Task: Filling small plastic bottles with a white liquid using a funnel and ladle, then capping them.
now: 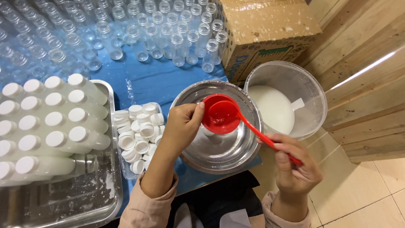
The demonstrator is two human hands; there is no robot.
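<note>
My left hand [182, 123] is closed over the steel bowl [219, 165], thumb against the rim of a red funnel [209, 102]. Whatever sits under the funnel is hidden by my fingers. My right hand [294, 165] grips the long handle of a red ladle [223, 118], whose scoop rests tilted in the funnel's mouth. The scoop looks nearly empty. A clear plastic bucket [313, 86] holding white liquid [272, 110] stands just right of the bowl.
A metal tray [113, 126] on the left holds rows of filled bottles with white caps [55, 122]. A small tub of loose white caps [138, 134] sits beside it. Several empty clear bottles [126, 29] stand at the back, a cardboard box [261, 29] at back right.
</note>
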